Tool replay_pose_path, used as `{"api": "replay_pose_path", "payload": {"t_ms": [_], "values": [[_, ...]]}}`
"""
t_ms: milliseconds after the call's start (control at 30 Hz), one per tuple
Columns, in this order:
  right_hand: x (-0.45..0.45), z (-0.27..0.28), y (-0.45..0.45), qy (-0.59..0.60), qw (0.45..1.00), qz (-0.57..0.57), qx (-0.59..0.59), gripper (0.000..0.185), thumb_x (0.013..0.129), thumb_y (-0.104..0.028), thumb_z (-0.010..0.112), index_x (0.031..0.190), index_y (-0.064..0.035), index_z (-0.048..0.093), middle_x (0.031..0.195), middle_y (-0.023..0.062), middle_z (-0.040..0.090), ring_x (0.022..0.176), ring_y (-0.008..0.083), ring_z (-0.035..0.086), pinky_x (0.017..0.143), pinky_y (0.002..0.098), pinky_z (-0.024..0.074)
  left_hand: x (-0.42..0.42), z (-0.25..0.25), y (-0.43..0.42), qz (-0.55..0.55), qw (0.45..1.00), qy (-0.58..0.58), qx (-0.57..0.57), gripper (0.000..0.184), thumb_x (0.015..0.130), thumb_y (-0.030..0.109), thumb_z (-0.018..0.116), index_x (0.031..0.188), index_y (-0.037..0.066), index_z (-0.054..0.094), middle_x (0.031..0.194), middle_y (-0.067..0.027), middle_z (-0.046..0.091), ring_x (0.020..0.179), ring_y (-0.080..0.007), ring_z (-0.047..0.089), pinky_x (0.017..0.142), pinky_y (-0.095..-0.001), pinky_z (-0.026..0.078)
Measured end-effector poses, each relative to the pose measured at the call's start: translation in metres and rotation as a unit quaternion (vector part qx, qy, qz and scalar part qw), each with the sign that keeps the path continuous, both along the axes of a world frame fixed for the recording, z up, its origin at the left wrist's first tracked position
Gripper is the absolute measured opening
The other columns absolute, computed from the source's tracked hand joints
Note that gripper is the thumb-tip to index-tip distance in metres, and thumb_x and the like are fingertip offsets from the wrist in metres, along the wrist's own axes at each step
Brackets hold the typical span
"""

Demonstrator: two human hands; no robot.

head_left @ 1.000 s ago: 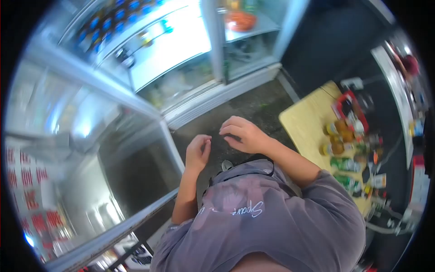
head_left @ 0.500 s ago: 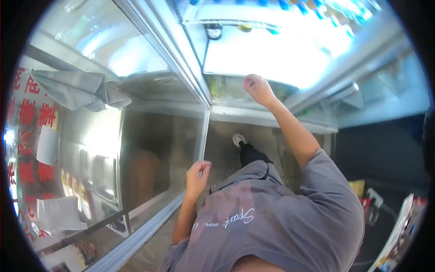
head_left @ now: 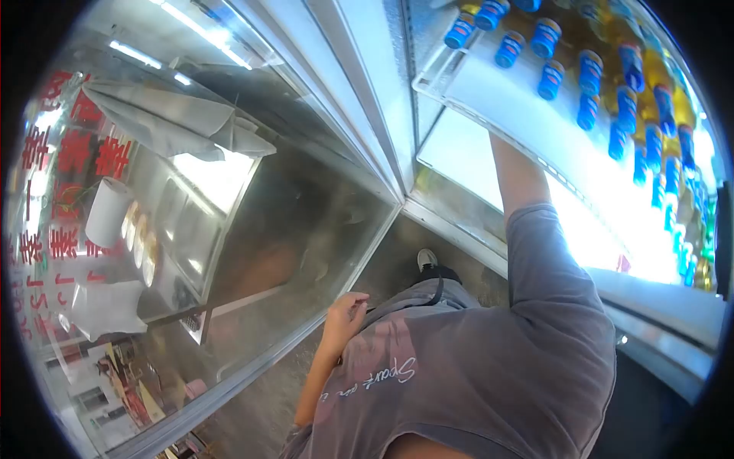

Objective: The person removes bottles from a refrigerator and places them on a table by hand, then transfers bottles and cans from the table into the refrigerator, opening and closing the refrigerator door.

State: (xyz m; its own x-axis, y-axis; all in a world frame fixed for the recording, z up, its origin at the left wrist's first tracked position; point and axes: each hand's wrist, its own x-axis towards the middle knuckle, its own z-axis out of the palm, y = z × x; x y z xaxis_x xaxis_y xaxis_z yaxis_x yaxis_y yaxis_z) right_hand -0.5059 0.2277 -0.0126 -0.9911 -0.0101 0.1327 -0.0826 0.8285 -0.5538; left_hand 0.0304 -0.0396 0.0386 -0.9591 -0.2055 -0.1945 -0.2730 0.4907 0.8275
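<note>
My right arm (head_left: pixel 521 180) reaches into a lit drinks cooler, passing below a white wire shelf (head_left: pixel 478 107). That shelf hides my right hand, so its fingers and anything in them cannot be seen. Rows of bottles with blue caps (head_left: pixel 547 38) stand on the shelf above the arm. My left hand (head_left: pixel 346 320) hangs low in front of my waist, its fingers loosely curled, and I see nothing in it. Close beside it on the left is a framed glass panel (head_left: pixel 329 252).
Through or on the glass appear red lettering (head_left: pixel 75 157), a grey cloth (head_left: pixel 164 122), a white paper roll (head_left: pixel 107 213) and a metal counter. My shoe (head_left: pixel 427 258) is on the floor by the cooler's bottom sill (head_left: pixel 459 233). More bottles fill the right side.
My right hand has gone from in front of the cooler to inside it, under the shelf. The view has turned and come closer, showing the bottles clearly. My left hand stays low.
</note>
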Motion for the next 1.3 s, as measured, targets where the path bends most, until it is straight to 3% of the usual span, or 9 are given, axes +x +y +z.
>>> {"api": "replay_pose_path", "payload": {"t_ms": [400, 733, 1000, 1100, 1133, 1300], "values": [[-0.021, -0.023, 0.005, -0.007, 1.000, -0.004, 0.007, 0.046, 0.090, -0.037, 0.072, 0.117, -0.0004, 0.069, 0.108, 0.0172, 0.072, 0.092, 0.0310, 0.070, 0.087, 0.0418, 0.0527, -0.029, 0.002, 0.011, 0.025, 1.000, 0.003, 0.017, 0.019, 0.090, 0.002, 0.065, 0.109, 0.000, 0.067, 0.101, -0.0168, 0.070, 0.090, -0.0298, 0.070, 0.079, -0.0352, 0.055], [0.015, -0.003, 0.014, 0.062, 0.996, -0.009, -0.062, 0.046, 0.090, -0.038, 0.071, 0.117, -0.0006, 0.069, 0.107, 0.0172, 0.072, 0.092, 0.0318, 0.070, 0.088, 0.0422, 0.0523, -0.019, -0.004, 0.003, -0.054, 0.998, 0.024, -0.001, 0.020, 0.089, 0.003, 0.065, 0.108, 0.000, 0.066, 0.100, -0.0172, 0.070, 0.091, -0.0316, 0.070, 0.080, -0.0384, 0.055], [0.117, 0.026, 0.023, 0.143, 0.981, -0.014, -0.134, 0.046, 0.090, -0.039, 0.071, 0.116, -0.0007, 0.069, 0.106, 0.0172, 0.072, 0.091, 0.0324, 0.070, 0.089, 0.0426, 0.0519, 0.008, -0.007, -0.008, -0.128, 0.990, 0.057, 0.005, 0.018, 0.089, 0.003, 0.065, 0.106, -0.001, 0.066, 0.098, -0.0176, 0.069, 0.090, -0.0323, 0.070, 0.080, -0.0386, 0.055], [0.166, 0.036, 0.025, 0.181, 0.973, -0.025, -0.143, 0.032, 0.088, -0.027, 0.075, 0.108, -0.0019, 0.070, 0.100, 0.0154, 0.072, 0.091, 0.0303, 0.071, 0.085, 0.0394, 0.0539, 0.025, -0.017, -0.014, -0.163, 0.983, 0.079, 0.017, 0.018, 0.089, 0.003, 0.064, 0.107, -0.001, 0.066, 0.098, -0.0175, 0.069, 0.090, -0.0324, 0.070, 0.080, -0.0385, 0.055], [0.184, 0.035, 0.027, 0.209, 0.964, -0.010, -0.162, 0.035, 0.086, -0.029, 0.076, 0.106, -0.0017, 0.069, 0.100, 0.0196, 0.071, 0.093, 0.0367, 0.069, 0.084, 0.0451, 0.0532, 0.032, -0.019, -0.015, -0.175, 0.981, 0.079, 0.020, 0.018, 0.090, 0.003, 0.064, 0.107, -0.001, 0.066, 0.098, -0.0175, 0.069, 0.091, -0.0324, 0.070, 0.080, -0.0384, 0.054], [0.290, 0.064, 0.026, 0.226, 0.964, -0.015, -0.140, 0.033, 0.087, -0.024, 0.077, 0.109, -0.0010, 0.068, 0.102, 0.0173, 0.072, 0.095, 0.0314, 0.071, 0.085, 0.0397, 0.0545, 0.072, -0.011, -0.024, -0.238, 0.967, 0.094, 0.019, 0.019, 0.092, 0.005, 0.063, 0.109, -0.001, 0.066, 0.102, -0.0176, 0.069, 0.093, -0.0320, 0.069, 0.082, -0.0383, 0.054]]}}
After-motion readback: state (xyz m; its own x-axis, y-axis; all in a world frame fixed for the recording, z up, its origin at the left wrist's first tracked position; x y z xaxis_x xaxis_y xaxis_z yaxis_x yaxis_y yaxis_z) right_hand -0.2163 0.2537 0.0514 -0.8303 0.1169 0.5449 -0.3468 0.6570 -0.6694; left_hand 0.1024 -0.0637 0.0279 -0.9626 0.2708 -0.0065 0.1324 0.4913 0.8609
